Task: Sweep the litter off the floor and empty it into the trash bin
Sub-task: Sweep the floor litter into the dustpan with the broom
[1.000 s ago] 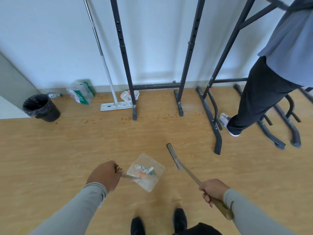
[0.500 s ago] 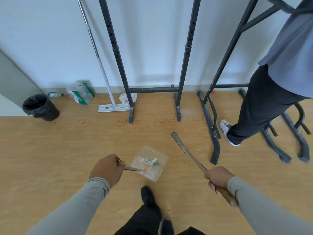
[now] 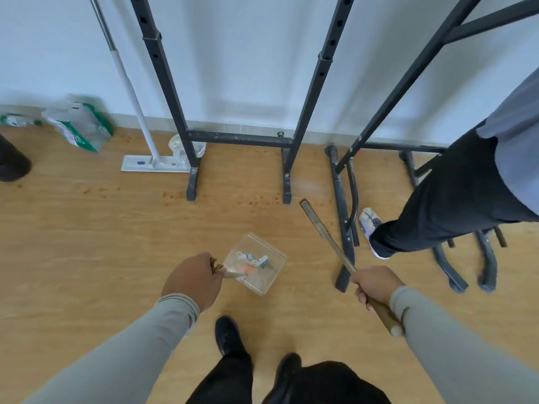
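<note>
My left hand (image 3: pixel 192 279) grips the short handle of a clear plastic dustpan (image 3: pixel 264 282), held level above the wooden floor. Inside the pan lies litter (image 3: pixel 252 263): white, blue and orange scraps. My right hand (image 3: pixel 374 284) grips the wooden handle of a small broom (image 3: pixel 318 223), whose flat head points up and to the left, off the floor. The black trash bin (image 3: pixel 11 163) shows only partly at the far left edge. Small brown crumbs (image 3: pixel 172 195) dot the floor near the rack feet.
A black metal rack (image 3: pixel 309 103) stands against the white wall ahead, its feet on the floor. A flat mop (image 3: pixel 154 163) leans on the wall at left, beside a green-and-white bag (image 3: pixel 80 126). Another person's leg and shoe (image 3: pixel 370 225) stand at right. My black shoes (image 3: pixel 229 335) are below.
I have stepped forward toward the wall and rack. The bin has slid to the left edge of view. Both hands keep their hold on the dustpan and the broom.
</note>
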{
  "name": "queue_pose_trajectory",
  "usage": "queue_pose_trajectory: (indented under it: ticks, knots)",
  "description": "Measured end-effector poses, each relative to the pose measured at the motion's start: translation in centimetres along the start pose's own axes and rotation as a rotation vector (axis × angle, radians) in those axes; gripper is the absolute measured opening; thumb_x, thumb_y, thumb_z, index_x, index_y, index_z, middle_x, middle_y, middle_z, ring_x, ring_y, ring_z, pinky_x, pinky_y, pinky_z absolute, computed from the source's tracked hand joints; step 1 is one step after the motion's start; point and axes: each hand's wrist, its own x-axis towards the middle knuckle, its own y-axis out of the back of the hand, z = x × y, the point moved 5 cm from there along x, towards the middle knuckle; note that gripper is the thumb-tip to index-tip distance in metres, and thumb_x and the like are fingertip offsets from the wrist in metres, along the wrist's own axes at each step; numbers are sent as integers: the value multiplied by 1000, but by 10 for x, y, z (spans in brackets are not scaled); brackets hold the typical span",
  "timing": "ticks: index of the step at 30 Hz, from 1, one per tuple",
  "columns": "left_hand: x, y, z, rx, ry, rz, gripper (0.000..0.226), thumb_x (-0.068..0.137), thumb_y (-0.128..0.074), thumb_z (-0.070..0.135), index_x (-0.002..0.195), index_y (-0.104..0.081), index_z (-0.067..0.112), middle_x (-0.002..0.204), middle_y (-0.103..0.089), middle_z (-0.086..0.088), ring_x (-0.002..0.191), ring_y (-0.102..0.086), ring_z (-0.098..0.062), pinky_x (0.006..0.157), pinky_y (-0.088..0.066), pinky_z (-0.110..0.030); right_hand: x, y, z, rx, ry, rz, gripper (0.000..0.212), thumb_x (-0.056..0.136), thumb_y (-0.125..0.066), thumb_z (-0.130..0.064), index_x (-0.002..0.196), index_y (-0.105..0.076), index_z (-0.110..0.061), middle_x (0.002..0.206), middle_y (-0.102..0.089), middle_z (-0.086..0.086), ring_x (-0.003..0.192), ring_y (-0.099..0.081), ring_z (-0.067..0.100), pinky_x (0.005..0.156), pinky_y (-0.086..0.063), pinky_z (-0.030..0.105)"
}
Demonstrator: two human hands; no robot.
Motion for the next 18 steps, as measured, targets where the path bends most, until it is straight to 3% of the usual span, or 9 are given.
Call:
queue_pose_trajectory:
  ticks: [5, 10, 12, 15, 17, 18]
  knots:
    - [57, -8, 49, 99, 7, -18, 26, 100, -50, 47, 87, -56, 25, 73, -62, 7, 62, -60, -13, 53, -45, -29, 74, 43, -52, -69, 58, 12, 16, 94, -50, -6, 82, -58, 1, 61, -58, 17, 49, -49, 28, 48, -44, 32]
    - [103, -30, 98, 106, 70, -26, 24, 99, -50, 46, 91, -56, 25, 73, -61, 8, 64, -59, -13, 57, -49, -31, 171, 72, -108, -247, 135, 43, 34, 98, -48, -8, 64, -52, -8, 79, -64, 19, 77, -62, 33, 86, -57, 46]
    - [117, -41, 116, 87, 90, -31, 22, 99, -51, 45, 94, -58, 25, 73, -62, 8, 64, -61, -13, 59, -52, -31, 204, 85, -129, -315, 146, 50, 35, 99, -47, -12, 64, -53, -9, 73, -65, 14, 73, -65, 32, 76, -58, 40]
    - [141, -56, 144, 72, 98, -40, 21, 99, -51, 44, 98, -57, 24, 75, -62, 8, 66, -61, -13, 64, -56, -34, 246, 108, -166, -448, 194, 50, 38, 96, -46, -11, 59, -54, -9, 51, -60, 3, 52, -56, 18, 52, -45, 26]
    - [153, -65, 161, 69, 101, -42, 20, 99, -51, 44, 100, -56, 24, 77, -60, 9, 67, -60, -13, 65, -55, -33, 270, 118, -186, -512, 185, 27, 38, 92, -42, -9, 56, -54, -9, 44, -60, -2, 43, -55, 13, 47, -39, 20]
    - [158, -70, 169, 77, 100, -41, 20, 99, -51, 45, 100, -55, 25, 77, -59, 9, 67, -59, -13, 64, -54, -33, 279, 120, -195, -526, 186, 14, 34, 92, -41, -8, 61, -55, -7, 50, -63, 1, 43, -55, 13, 48, -39, 21]
